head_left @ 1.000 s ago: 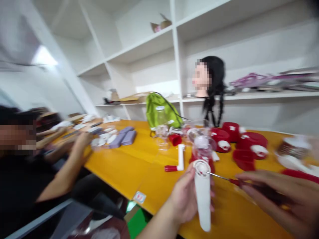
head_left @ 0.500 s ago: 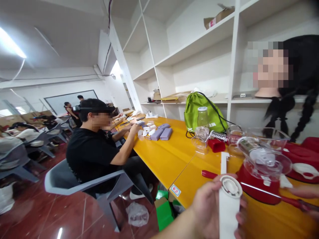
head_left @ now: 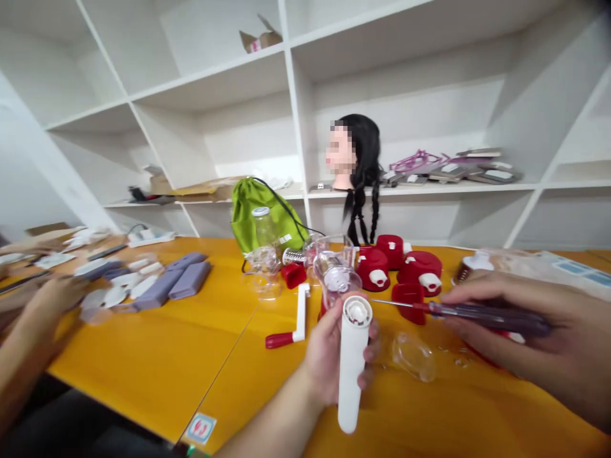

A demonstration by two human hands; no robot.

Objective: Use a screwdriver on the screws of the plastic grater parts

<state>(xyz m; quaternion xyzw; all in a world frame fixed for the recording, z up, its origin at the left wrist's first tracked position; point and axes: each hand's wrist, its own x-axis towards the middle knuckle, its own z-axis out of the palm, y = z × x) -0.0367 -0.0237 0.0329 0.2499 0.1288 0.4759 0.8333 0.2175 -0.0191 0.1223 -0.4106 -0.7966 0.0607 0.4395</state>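
Note:
My left hand (head_left: 329, 356) is wrapped round a white plastic tube (head_left: 352, 362), held upright with its round end cap facing up. My right hand (head_left: 529, 343) grips a screwdriver (head_left: 458, 310) with a dark handle. Its thin shaft points left, and the tip ends just right of the tube's cap. Both hands hover over the orange table (head_left: 200, 356). Behind the tube stands a red base with a clear bowl (head_left: 337, 283). A white crank with a red grip (head_left: 292, 326) lies to the left of my left hand.
Several red lids with white caps (head_left: 405, 273) sit behind my hands. A small clear cup (head_left: 414, 356) lies on its side. A green bag (head_left: 265, 213), a mannequin head (head_left: 353, 156) and white shelves are at the back. A co-worker's arm (head_left: 33, 337) and grey-purple blocks (head_left: 179, 283) are on the left.
The view has swung back right, from the seated co-worker to the table and shelves. The screwdriver tip has come close to the tube's cap again. My left hand still holds the tube.

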